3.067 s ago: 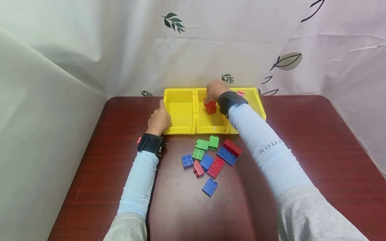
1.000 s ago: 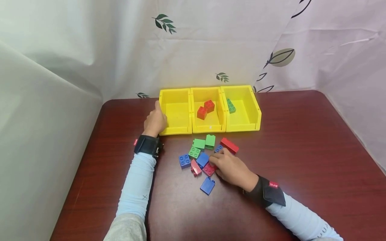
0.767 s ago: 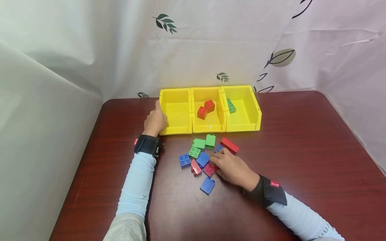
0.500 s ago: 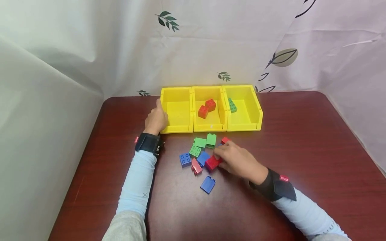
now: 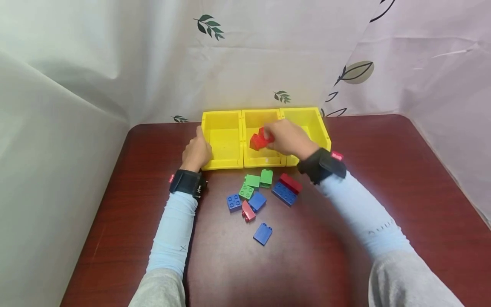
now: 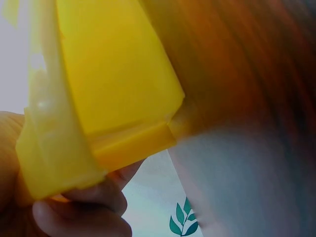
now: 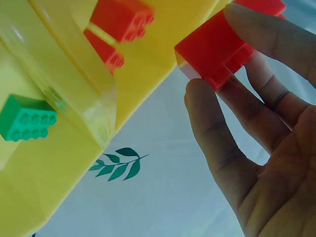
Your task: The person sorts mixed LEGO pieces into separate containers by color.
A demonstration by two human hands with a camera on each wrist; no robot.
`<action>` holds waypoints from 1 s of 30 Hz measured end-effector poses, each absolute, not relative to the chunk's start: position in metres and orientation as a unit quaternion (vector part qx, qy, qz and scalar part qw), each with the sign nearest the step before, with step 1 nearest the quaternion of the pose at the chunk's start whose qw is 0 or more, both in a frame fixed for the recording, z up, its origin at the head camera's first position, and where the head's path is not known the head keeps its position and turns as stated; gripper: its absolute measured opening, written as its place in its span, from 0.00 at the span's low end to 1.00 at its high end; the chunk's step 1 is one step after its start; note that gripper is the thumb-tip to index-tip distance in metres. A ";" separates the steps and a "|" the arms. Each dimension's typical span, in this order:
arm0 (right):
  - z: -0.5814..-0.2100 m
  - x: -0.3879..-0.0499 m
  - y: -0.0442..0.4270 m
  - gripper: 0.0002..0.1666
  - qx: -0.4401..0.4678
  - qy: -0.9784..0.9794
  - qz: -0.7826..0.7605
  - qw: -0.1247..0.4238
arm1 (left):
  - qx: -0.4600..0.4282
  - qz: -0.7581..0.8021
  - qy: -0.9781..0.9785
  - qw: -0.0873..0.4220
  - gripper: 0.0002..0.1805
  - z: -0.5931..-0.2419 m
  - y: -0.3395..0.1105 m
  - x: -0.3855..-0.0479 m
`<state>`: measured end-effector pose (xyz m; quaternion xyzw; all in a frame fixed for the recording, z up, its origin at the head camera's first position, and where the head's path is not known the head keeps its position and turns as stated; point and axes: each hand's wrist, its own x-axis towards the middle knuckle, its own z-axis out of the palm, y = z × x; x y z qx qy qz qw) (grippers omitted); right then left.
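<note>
My right hand (image 5: 287,136) is over the middle yellow bin (image 5: 264,162), pinching a red toy brick (image 7: 210,47) between thumb and fingers. Below it, inside that bin, lie red bricks (image 7: 121,19), partly covered by the hand in the head view. My left hand (image 5: 197,153) grips the outer side wall of the left yellow bin (image 5: 224,164); in the left wrist view its fingers (image 6: 89,217) curl around the yellow edge. A green brick (image 7: 29,118) sits in the right yellow bin (image 5: 324,132), where my right hand blocks the head view.
Loose bricks lie on the dark red table in front of the bins: green ones (image 5: 246,192), blue ones (image 5: 263,233), a long red one (image 5: 290,183) against a long blue one (image 5: 284,194), and a curved red one (image 5: 248,211). A white patterned cloth (image 5: 245,55) hangs behind.
My right hand picked up the red brick from the pile and carried it up and forward over the middle bin. The left hand stays on the left bin.
</note>
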<state>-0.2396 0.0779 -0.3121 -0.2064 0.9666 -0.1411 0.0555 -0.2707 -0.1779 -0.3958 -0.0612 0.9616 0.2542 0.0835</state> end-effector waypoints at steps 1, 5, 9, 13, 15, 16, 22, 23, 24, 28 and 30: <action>-0.310 -0.247 0.075 0.11 -0.203 0.968 -0.135 0.057 | -0.062 0.254 0.962 0.083 0.33 -0.396 -0.178 -0.271; -0.302 -0.273 0.066 0.11 -0.184 0.975 -0.111 0.062 | -0.059 0.256 0.962 0.079 0.32 -0.396 -0.179 -0.271; -0.297 -0.293 0.061 0.11 -0.152 0.978 -0.108 0.093 | -0.057 0.259 0.961 0.077 0.32 -0.396 -0.179 -0.271; -0.299 -0.305 0.058 0.12 -0.124 0.978 -0.112 0.123 | -0.057 0.258 0.961 0.081 0.32 -0.396 -0.178 -0.271; -0.301 -0.308 0.056 0.11 -0.114 0.979 -0.105 0.129 | -0.056 0.256 0.962 0.083 0.32 -0.396 -0.178 -0.271; -0.301 -0.310 0.054 0.11 -0.109 0.980 -0.102 0.133 | -0.056 0.255 0.962 0.083 0.32 -0.396 -0.178 -0.271; -0.308 -0.316 0.044 0.11 -0.098 0.985 -0.062 0.127 | -0.056 0.254 0.962 0.080 0.31 -0.393 -0.180 -0.271; -0.310 -0.316 0.043 0.11 -0.096 0.986 -0.057 0.127 | -0.057 0.255 0.962 0.081 0.31 -0.393 -0.180 -0.271; -0.313 -0.317 0.042 0.11 -0.094 0.986 -0.052 0.131 | -0.058 0.256 0.961 0.083 0.31 -0.393 -0.180 -0.271; -0.325 -0.324 0.042 0.11 -0.095 0.986 -0.030 0.136 | -0.063 0.255 0.961 0.092 0.31 -0.394 -0.180 -0.271; -0.330 -0.327 0.043 0.10 -0.096 0.986 -0.023 0.135 | -0.062 0.251 0.961 0.093 0.32 -0.394 -0.180 -0.271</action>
